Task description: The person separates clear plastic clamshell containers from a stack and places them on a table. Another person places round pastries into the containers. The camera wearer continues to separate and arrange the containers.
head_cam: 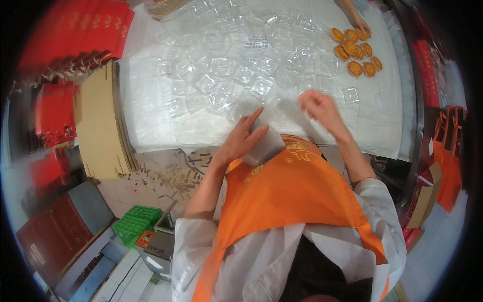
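Note:
My left hand (pixel 243 136) holds a nested stack of clear plastic trays (pixel 266 147) against my orange apron (pixel 290 196), its index finger stretched towards the table. Over the table's near side is my right hand (pixel 319 109), blurred and with curled fingers; whether it holds a clear piece cannot be made out. Many loose clear plastic trays (pixel 262 86) lie scattered in front of both hands. One small tray (pixel 350 95) sits apart, right of my right hand. Golden mooncakes (pixel 354 68) form a cluster at the far right of the table.
Another person's hand (pixel 363 28) touches the mooncakes. White sheeting (pixel 151 128) covers the table (pixel 381 139). Red bags (pixel 86 30) and flattened cardboard (pixel 100 124) stand at the left. Scraps (pixel 177 175) litter the floor near a green crate (pixel 136 222). Orange bags (pixel 447 166) hang at the right.

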Available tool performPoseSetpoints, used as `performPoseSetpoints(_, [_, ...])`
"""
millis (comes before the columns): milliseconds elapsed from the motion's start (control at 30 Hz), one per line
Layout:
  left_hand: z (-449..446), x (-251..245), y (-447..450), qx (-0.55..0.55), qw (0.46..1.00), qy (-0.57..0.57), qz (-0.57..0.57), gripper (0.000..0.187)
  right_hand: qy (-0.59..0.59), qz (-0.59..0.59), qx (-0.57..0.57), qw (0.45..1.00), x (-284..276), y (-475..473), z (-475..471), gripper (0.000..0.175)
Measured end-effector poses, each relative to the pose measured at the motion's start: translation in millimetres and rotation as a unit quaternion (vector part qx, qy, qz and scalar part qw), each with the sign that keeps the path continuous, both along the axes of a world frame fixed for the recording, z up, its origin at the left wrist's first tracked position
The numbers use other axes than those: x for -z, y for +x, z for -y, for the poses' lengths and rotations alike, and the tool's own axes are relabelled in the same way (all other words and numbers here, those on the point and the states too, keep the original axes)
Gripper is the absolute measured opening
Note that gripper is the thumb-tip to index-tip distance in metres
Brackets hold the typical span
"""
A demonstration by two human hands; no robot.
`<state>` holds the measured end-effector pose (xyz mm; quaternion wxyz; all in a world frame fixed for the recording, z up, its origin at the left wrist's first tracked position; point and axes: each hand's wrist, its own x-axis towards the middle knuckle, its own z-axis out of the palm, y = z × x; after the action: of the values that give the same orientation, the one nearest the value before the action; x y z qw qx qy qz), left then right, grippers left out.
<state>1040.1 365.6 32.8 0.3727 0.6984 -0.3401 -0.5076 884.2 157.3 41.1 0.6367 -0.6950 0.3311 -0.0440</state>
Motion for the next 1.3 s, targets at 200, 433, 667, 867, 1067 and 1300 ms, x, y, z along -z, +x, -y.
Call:
performPoseSetpoints(200, [4.5, -1.3, -0.8, 0.017, 1.000, 0.011, -0.005, 0.058, 0.071, -0.036, -0.013, 0.997, -2.7, -9.5, -12.1, 0.023])
performPoseSetpoints(433, [3.7, -2.1, -2.7, 0.017, 1.000, 0.008, 0.014, 0.061, 0.157, -0.055, -0.136, 0.977, -6.0, -12.9, -56.3, 0.014])
performPoseSetpoints(667, [4.0, 2.0, -1.7, 0.032, 0.999, 0.005, 0.011, 0.062, 0.200, -0.075, -0.137, 0.967, -0.4, -9.6, -52.5, 0.015])
performPoseSetpoints(867, [-2.5, 3.7, -3.8, -0.004, 1.000, -0.016, 0.000, 0.062, -0.074, -0.010, -0.130, 0.989, 8.3, -2.9, -30.3, 0.018])
performPoseSetpoints(1067, [-2.1, 0.8, -1.9, 0.007, 1.000, -0.009, 0.004, 0.063, 0.023, 0.032, 0.110, 0.993, -12.9, -4.7, 1.8, 0.026])
performPoseSetpoints(1300, [-1.0, -2.3, -4.4, 0.004, 1.000, -0.009, 0.007, 0.062, 0.177, -0.065, -0.132, 0.973, -3.7, -17.6, -59.0, 0.017])
